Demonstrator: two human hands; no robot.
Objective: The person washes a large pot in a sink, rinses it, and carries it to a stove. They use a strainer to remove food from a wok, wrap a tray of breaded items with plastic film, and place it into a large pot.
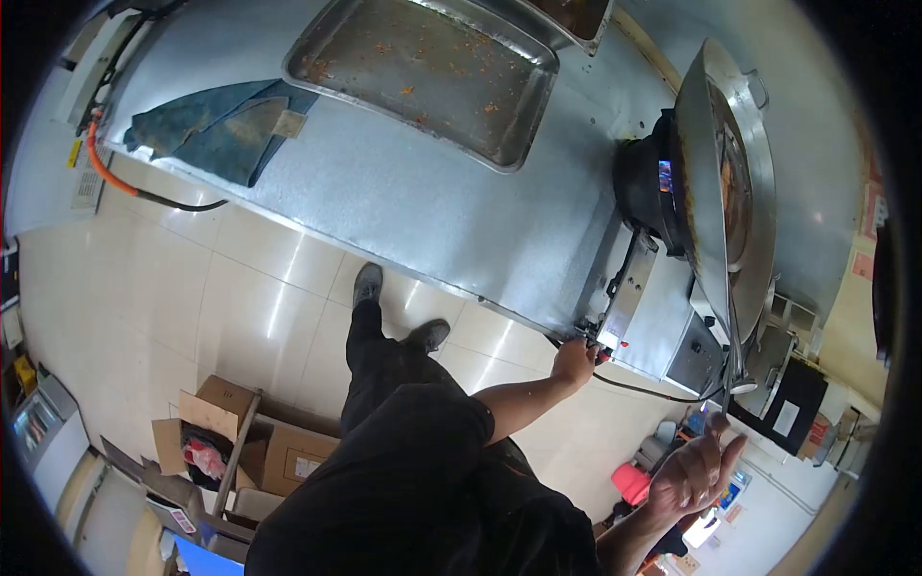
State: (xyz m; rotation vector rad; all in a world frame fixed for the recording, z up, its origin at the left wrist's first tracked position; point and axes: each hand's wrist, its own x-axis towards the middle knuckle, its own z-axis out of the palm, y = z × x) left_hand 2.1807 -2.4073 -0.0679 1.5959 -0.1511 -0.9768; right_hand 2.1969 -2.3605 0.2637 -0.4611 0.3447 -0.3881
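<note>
My left hand (574, 362) reaches to the front edge of the steel counter, fingers closed on a small control knob on the burner's valve fitting (597, 338). A red part (604, 356) shows just beside the fingertips. My right hand (693, 472) is raised at the lower right with nothing in it, fingers apart and partly bent. Above both hands a large wok (706, 192) sits on a black burner (645, 187). Inside the wok rests a long-handled metal utensil (738, 350), its head partly hidden.
On the steel counter (403, 211) lie a shallow metal tray (423, 82) with food crumbs and a folded teal cloth (216, 130). An orange hose (115, 173) hangs at the left edge. Cardboard boxes (298, 456) stand on the tiled floor behind me. A red stool-like object (631, 482) is beyond my right arm.
</note>
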